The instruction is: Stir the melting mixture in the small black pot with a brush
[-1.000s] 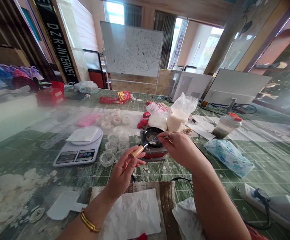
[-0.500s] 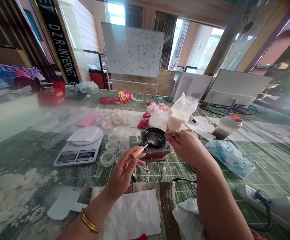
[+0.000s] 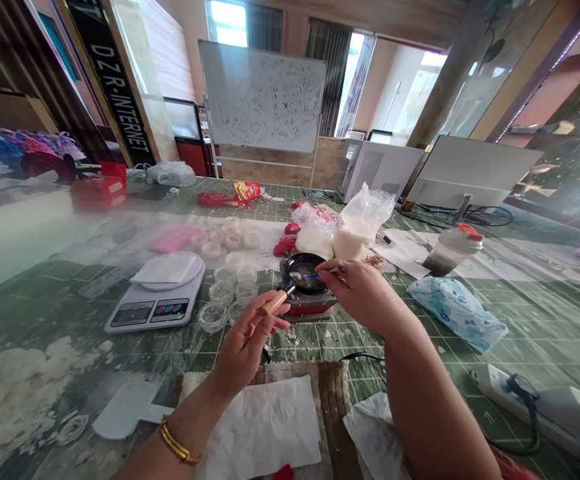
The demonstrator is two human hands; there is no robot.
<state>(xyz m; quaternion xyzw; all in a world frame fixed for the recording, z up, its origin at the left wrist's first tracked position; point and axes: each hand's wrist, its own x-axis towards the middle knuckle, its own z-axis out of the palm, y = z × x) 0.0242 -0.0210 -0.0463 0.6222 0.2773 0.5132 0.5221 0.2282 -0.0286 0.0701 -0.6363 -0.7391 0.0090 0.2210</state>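
Note:
A small black pan [image 3: 306,272] sits on a red burner [image 3: 311,304] in the middle of the green cutting mat. My left hand [image 3: 248,341] pinches the pan's wooden handle [image 3: 273,303] between thumb and fingers. My right hand [image 3: 357,290] is closed on a thin blue-tipped stick [image 3: 313,274] whose end dips into the pale contents of the pan. Several small clear cups [image 3: 229,291] stand just left of the burner. Two plastic bags of white granules [image 3: 349,230] rest behind the pan.
A white digital scale [image 3: 157,295] stands at left, a tissue pack [image 3: 455,311] and a lidded cup [image 3: 451,250] at right. White paper [image 3: 265,427] lies near me. A power strip [image 3: 540,407] sits at the right edge. White crumbs [image 3: 15,373] cover the near-left mat.
My right hand with the stick has shifted slightly left and back across the pan. The left hand stays on the handle.

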